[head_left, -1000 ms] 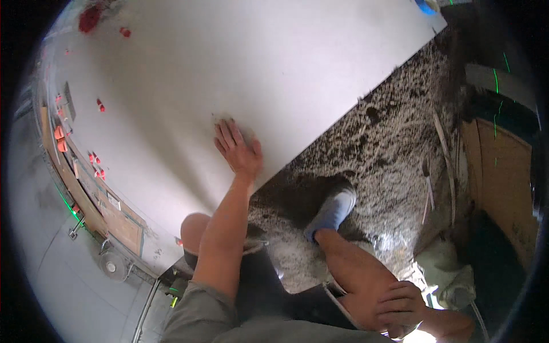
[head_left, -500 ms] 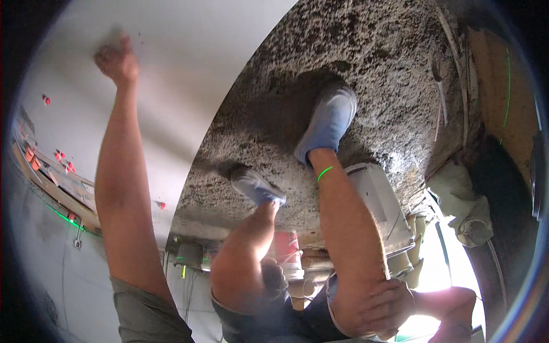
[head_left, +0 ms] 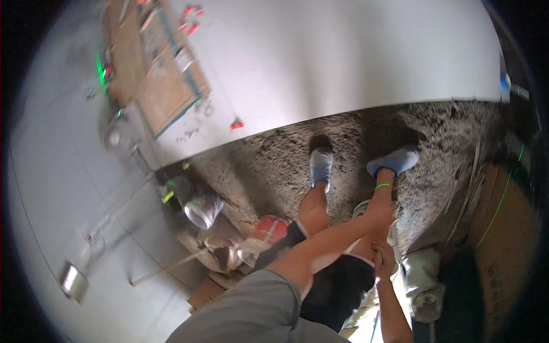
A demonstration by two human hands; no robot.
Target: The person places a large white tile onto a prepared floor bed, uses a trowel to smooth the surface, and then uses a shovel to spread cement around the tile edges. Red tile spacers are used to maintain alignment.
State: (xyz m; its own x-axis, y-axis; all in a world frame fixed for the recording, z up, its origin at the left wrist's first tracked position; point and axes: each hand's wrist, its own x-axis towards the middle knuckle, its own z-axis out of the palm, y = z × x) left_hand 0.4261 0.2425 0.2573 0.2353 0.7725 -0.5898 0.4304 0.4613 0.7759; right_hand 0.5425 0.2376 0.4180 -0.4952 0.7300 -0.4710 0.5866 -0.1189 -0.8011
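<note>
Balance matters first in this bent-over stance: both blue-grey shoes [head_left: 322, 164] stand on rough, crumbly ground [head_left: 349, 134], so weight is best kept even over them before either hand reaches out. The left hand [head_left: 384, 217] crosses in front of the right leg [head_left: 384, 186]; it is blurred, and I cannot tell whether its grip is apart or together, or whether it touches the skin. The right hand [head_left: 384, 260] is at the right knee, fingers seemingly bent, but how far its grip closes does not show. Neither hand is on the pale slab [head_left: 354, 63], which lies ahead of the shoes across the top of the view. Any reach to it would go better with the left arm uncrossed first and the right hand bracing at the knee.

The slab's near edge runs as a long line in front of both toes, near them but apart; toes are best kept behind it. Rough ground gives stepping room between the right shoe and the thin strips [head_left: 474, 166] at the right. Room is tighter at the lower left, where a red-and-white bucket [head_left: 267, 231] stands beside the left knee. On the slab, a red clip [head_left: 237, 123] near the edge and a brown board [head_left: 166, 94] limit where a palm could land.
</note>
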